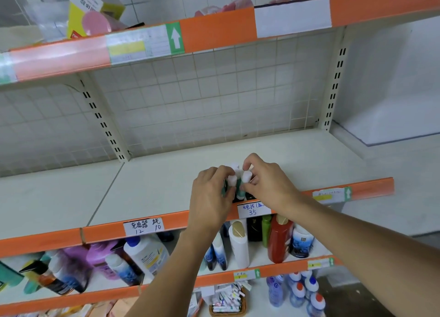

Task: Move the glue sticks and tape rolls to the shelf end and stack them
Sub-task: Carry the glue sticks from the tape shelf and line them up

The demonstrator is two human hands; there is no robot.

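The fingers [246,167] of both hands are curled around a small cluster of glue sticks [234,178], white caps up, green bodies below. The left hand [210,193] grips from 9 o'clock, the right hand [269,185] from 3 o'clock. The cluster stands on the middle shelf [154,185], close behind its orange front rail [178,221]. The bundle is best squeezed evenly and kept upright, so that no stick slips out during the carry toward the shelf end at 2 o'clock. No tape rolls can be made out.

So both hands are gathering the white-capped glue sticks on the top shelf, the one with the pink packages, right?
Not the top shelf. The head view shows the left hand and right hand gripping the white-capped glue sticks on the middle shelf, just behind its orange front edge. The pink packages sit on the shelf above.
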